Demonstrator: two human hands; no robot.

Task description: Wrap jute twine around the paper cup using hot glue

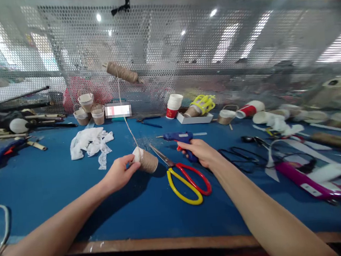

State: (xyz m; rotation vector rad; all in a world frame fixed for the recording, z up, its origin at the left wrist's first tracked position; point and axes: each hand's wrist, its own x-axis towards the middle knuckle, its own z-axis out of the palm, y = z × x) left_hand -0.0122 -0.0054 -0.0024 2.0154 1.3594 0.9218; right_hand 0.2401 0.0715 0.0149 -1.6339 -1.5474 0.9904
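My left hand (121, 173) is closed on a small paper cup (148, 161) wrapped in brown twine, tilted on its side just above the blue table. A strand of twine (128, 127) runs from the cup up to a twine spool (122, 72) hung on the mesh. My right hand (198, 151) grips a blue hot glue gun (177, 136) with a glue stick out of its back; the nozzle points left, apart from the cup. Between my hands lie scissors (174, 166) with one red and one yellow handle, their tips near the cup.
White lace (90, 143) lies heaped at the left, before several twine-covered little buckets (98, 113). Paper cups (174, 103) stand at the back by a white box (195, 118). Black cable (241, 155) and a magenta tool (309, 181) lie right. A perforated metal screen (163, 45) closes the back.
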